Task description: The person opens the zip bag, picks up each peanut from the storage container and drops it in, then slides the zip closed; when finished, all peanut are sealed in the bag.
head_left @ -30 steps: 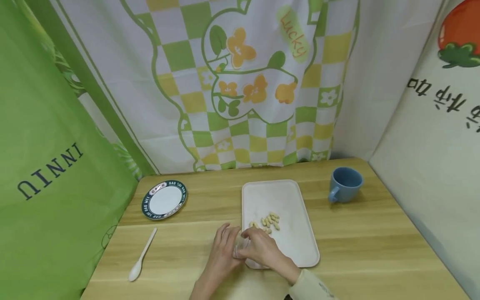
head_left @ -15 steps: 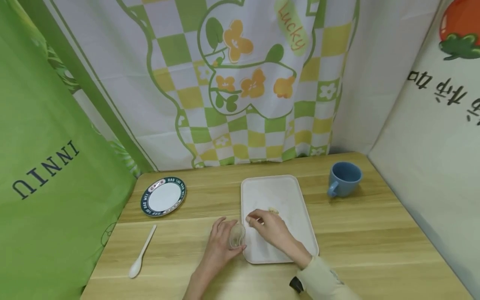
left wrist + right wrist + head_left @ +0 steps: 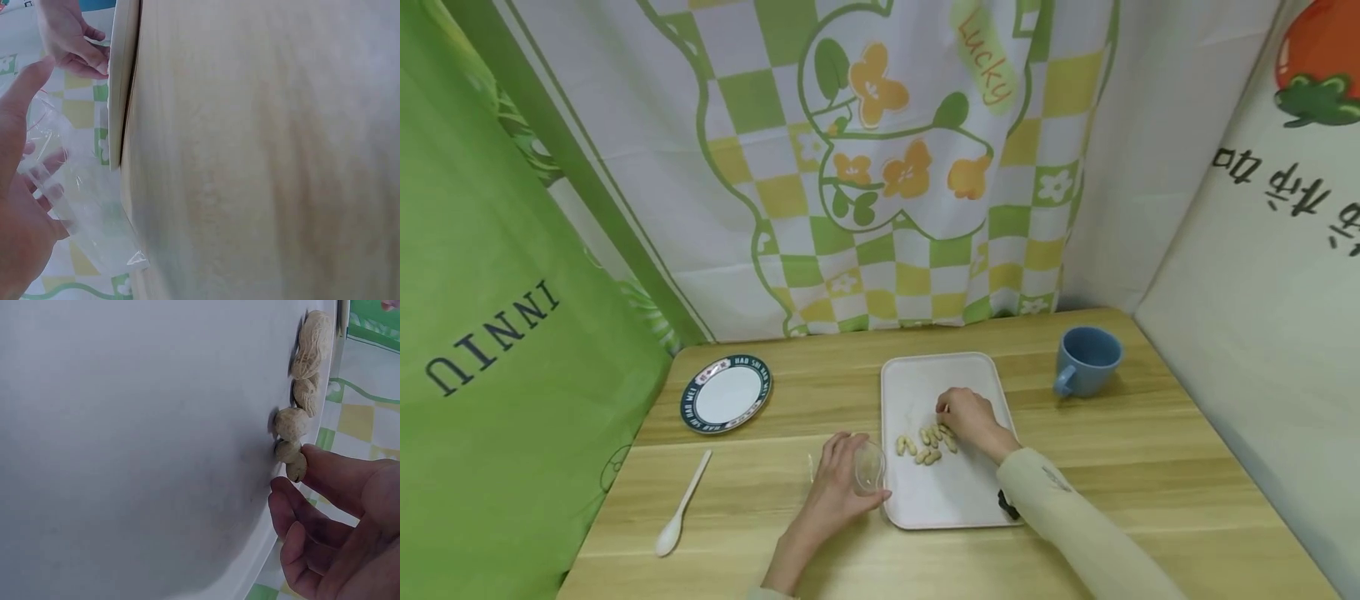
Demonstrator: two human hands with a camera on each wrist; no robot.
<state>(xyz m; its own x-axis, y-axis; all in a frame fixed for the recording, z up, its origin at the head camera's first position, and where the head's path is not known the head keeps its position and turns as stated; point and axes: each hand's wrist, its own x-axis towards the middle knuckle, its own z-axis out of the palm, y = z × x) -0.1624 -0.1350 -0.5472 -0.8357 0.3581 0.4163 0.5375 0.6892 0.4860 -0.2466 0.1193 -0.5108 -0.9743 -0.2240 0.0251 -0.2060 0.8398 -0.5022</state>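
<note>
Several peanuts (image 3: 932, 446) in their shells lie on the white tray (image 3: 977, 492). My right hand (image 3: 967, 415) is over the tray at the far side of the peanuts. In the right wrist view its thumb and fingertips close in around a peanut (image 3: 296, 467), the thumb touching it, beside more peanuts in a row. To the left of the tray, my left hand (image 3: 837, 483) holds a clear plastic bag (image 3: 869, 467), thumb and fingers spread around it. In the left wrist view the fingers show through the clear bag (image 3: 87, 206), which has a thin red line near its mouth.
A dark-rimmed white plate (image 3: 727, 396) stands at the back left of the wooden table (image 3: 775, 508). A white spoon (image 3: 681, 508) lies in front of it. The blue mug (image 3: 1087, 362) is at the back right. Curtains enclose the table on the left, back and right.
My right hand has gone from the bag in my left hand back over the tray to the farther peanuts. The left hand has stayed beside the tray with the bag.
</note>
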